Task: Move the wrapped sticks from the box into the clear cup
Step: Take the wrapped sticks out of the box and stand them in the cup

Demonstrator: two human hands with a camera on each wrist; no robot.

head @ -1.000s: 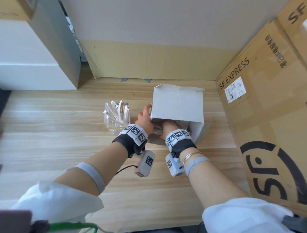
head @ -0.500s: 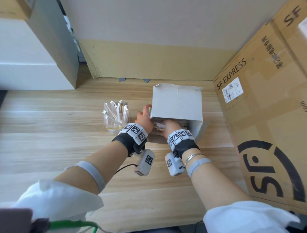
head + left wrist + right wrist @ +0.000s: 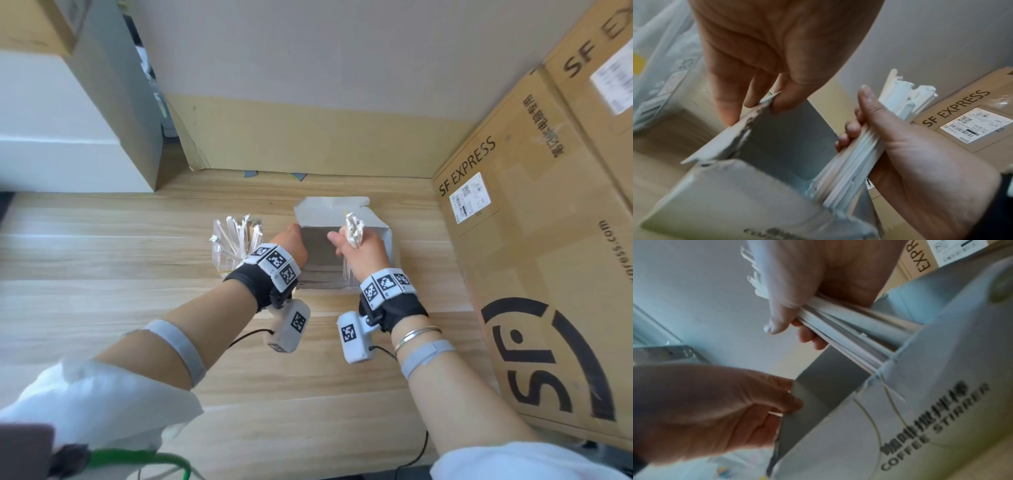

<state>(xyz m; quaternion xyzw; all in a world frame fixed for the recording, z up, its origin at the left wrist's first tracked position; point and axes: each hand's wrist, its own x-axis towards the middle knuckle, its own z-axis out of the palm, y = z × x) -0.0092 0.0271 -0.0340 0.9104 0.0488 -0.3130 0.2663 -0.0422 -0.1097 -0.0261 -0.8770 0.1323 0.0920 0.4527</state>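
White box (image 3: 385,236) stood open on wooden table (image 3: 137,308), left edge pinched by left hand (image 3: 291,241). Bundle of wrapped sticks (image 3: 352,229) gripped in curled right hand (image 3: 363,248), lower ends inside box. Clear cup (image 3: 236,246), sticks inside, sits just left of box.

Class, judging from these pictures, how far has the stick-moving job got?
Done: some wrapped sticks already stand in the clear cup. In hand: the right hand grips a bundle half out of the coffee stirrer box, steadied by the left hand. Left: dropping it in the cup.
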